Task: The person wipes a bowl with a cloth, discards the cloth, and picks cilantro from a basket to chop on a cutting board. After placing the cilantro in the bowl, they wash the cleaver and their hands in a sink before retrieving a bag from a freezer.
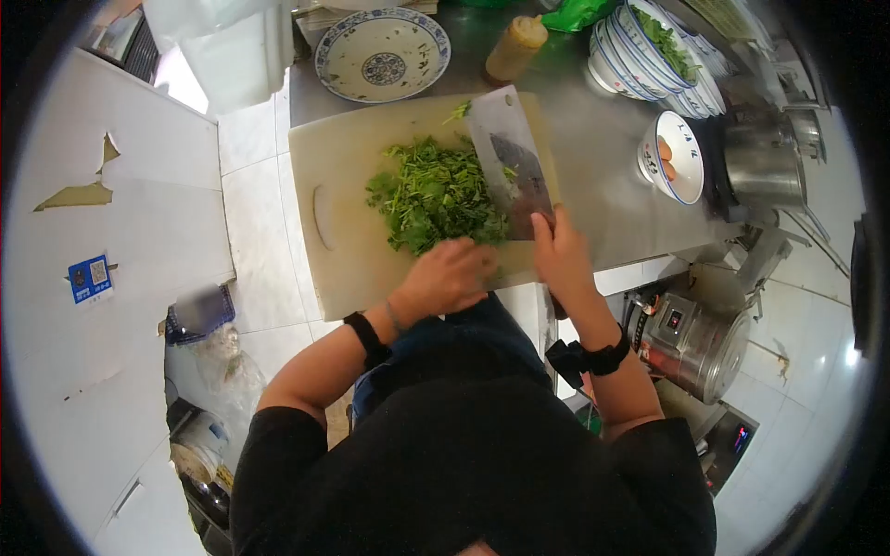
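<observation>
A heap of chopped leafy green herbs (436,196) lies on the pale cutting board (338,269). My right hand (563,255) grips the handle end of a cleaver (508,165). Its broad blade extends away from me along the right side of the heap, with bits of green stuck to it. At the near edge of the greens is my left hand (451,278), its fingers curled inward and slightly blurred. What those fingers hold, if anything, is hidden.
Beyond the board are a blue-patterned plate (383,85) with green scraps and a squeeze bottle (515,50). Stacked bowls (629,57), leafy greens (666,43) in the top one, stand back right. Nearer is a bowl (686,169) holding eggs, beside a metal pot (765,167).
</observation>
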Available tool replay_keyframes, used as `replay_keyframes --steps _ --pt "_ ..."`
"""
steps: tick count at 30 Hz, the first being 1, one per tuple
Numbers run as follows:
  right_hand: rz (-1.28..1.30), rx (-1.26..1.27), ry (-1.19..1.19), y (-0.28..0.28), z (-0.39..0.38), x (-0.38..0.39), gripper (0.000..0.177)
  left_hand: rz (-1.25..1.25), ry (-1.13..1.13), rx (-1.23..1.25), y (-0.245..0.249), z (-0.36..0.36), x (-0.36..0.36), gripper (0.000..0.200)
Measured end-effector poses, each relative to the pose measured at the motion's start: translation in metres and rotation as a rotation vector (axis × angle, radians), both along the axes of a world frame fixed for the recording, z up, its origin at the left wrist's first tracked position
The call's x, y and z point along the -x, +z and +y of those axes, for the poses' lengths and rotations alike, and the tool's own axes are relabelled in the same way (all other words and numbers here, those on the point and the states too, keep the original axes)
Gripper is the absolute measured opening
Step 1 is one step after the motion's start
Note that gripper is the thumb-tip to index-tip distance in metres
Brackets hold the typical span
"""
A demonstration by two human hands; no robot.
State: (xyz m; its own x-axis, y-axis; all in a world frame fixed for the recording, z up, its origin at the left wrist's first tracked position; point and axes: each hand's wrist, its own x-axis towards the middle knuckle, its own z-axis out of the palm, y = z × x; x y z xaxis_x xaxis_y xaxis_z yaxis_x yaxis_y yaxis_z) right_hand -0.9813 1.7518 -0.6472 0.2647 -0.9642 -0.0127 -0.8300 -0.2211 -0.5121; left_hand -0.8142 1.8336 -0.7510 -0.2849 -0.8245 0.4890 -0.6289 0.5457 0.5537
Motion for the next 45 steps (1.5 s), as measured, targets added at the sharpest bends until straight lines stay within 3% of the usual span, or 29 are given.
replay_keyframes --steps 1,6,11,13,16,19,22,24,30,39,45 --pt "0.0 0.002 -0.006 0.003 0.0 0.003 0.024 -0.068 -0.196 -0.05 -0.006 0.0 0.009 0.039" --pt "-0.118 -0.312 -0.184 0.018 0.0 0.007 0.026 -0.228 -0.249 -0.076 -0.022 -0.013 0.03 0.036" --pt "-0.142 -0.336 -0.205 0.025 -0.003 0.006 0.028 -0.308 -0.24 -0.2 -0.03 -0.012 0.028 0.031" --pt "-0.171 -0.349 -0.204 0.021 -0.004 0.007 0.028 -0.195 -0.154 -0.066 -0.026 -0.009 0.021 0.018" --pt "-0.115 -0.199 -0.07 0.003 -0.004 0.014 0.029 0.014 0.067 0.059 -0.012 -0.002 -0.008 0.019" --pt "-0.051 -0.38 -0.109 0.001 0.006 0.003 0.028 0.008 0.26 -0.067 -0.018 0.012 -0.042 0.021" --pt "-0.048 -0.247 0.086 -0.013 0.014 -0.003 0.026 0.083 0.423 -0.067 -0.02 0.013 -0.049 0.024" --pt "-0.039 -0.095 0.23 -0.014 0.022 -0.011 0.023 0.093 0.462 -0.05 -0.016 0.013 -0.05 0.023" --pt "0.08 -0.106 0.344 -0.015 0.037 -0.025 0.02 0.329 0.562 -0.087 -0.03 0.019 -0.043 0.024" --pt "0.353 -0.219 0.317 -0.027 0.038 -0.042 0.028 0.423 0.597 -0.17 -0.047 0.013 -0.041 0.016" --pt "0.381 -0.23 0.283 -0.044 0.032 -0.058 0.031 0.433 0.596 -0.17 -0.053 0.01 -0.042 0.015"
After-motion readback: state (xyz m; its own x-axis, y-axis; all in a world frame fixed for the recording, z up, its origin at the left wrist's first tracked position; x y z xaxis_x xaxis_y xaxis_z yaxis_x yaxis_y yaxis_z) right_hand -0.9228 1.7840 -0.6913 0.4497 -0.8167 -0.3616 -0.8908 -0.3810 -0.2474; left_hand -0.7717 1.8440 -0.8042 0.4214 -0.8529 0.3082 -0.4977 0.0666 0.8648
